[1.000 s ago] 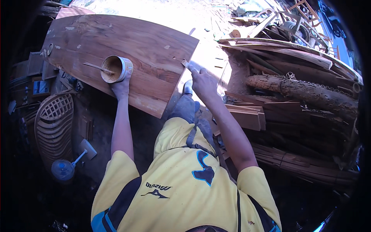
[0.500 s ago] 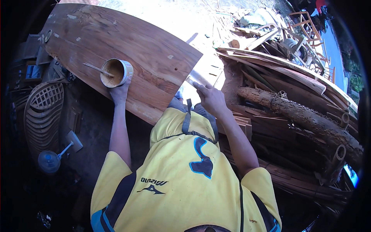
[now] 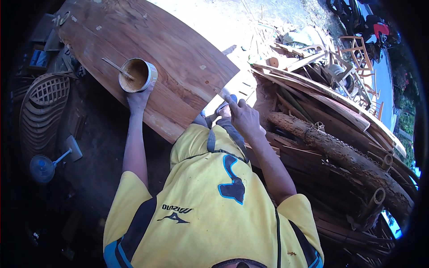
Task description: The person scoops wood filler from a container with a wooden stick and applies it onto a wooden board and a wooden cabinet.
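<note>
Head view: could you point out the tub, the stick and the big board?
Tub (image 3: 153, 77): head view, on its outer side wall.
Stick (image 3: 117, 68): head view, midway along its visible length.
Big board (image 3: 172, 51): head view, on bare wood of its upper face.

Ground (image 3: 219, 22) beyond the wooden panel (image 3: 178, 58) overexposed, near white — glare strongest at upper centre. Lower corners dim; fan (image 3: 42, 169) in murky shadow, detail poor. Shirt (image 3: 205, 214) evenly lit. Fisheye curvature marked toward edges — black vignette round the rim.
</note>
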Motion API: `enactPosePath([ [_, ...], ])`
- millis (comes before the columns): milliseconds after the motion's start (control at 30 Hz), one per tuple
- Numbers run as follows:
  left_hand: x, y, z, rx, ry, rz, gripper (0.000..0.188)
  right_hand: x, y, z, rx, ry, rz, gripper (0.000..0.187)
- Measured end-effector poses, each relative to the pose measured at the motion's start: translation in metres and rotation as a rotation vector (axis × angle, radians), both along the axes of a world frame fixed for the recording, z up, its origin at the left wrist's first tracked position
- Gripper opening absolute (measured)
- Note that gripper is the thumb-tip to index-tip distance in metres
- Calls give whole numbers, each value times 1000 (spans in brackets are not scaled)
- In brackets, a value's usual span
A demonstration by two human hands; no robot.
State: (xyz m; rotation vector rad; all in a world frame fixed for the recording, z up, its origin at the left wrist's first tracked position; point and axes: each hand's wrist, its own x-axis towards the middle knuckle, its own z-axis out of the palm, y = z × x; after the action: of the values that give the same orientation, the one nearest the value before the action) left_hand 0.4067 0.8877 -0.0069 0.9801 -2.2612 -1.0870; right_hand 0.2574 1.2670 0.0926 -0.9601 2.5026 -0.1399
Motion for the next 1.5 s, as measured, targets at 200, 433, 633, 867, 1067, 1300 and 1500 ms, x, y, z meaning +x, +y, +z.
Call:
enactPosePath([
  [200,0,1,-3,-25,52,12,102,-8,-23,3,2,-9,-1,61],
  [433,-1,1,0,-64,13,-15,92,-12,-23,8,8,-46,15,71],
  [633,1,-1,-7,-95,54,3,91,-8,-31,-3,35,-1,51,71],
  [867,0,0,-2,-95,53,-15,92,4,19,-13,-71,7,6,60],
  [1067,-1,-3,5,20,-43,-23,111,14,11,-33,-242,90,-49,57],
  [1300,-3,3,9,-12,54,-41,108,13,-5,5,-74,-65,-57,73],
  [1500,-2,-1,3,-71,26,-18,105,-3,-36,21,55,-69,19,72],
])
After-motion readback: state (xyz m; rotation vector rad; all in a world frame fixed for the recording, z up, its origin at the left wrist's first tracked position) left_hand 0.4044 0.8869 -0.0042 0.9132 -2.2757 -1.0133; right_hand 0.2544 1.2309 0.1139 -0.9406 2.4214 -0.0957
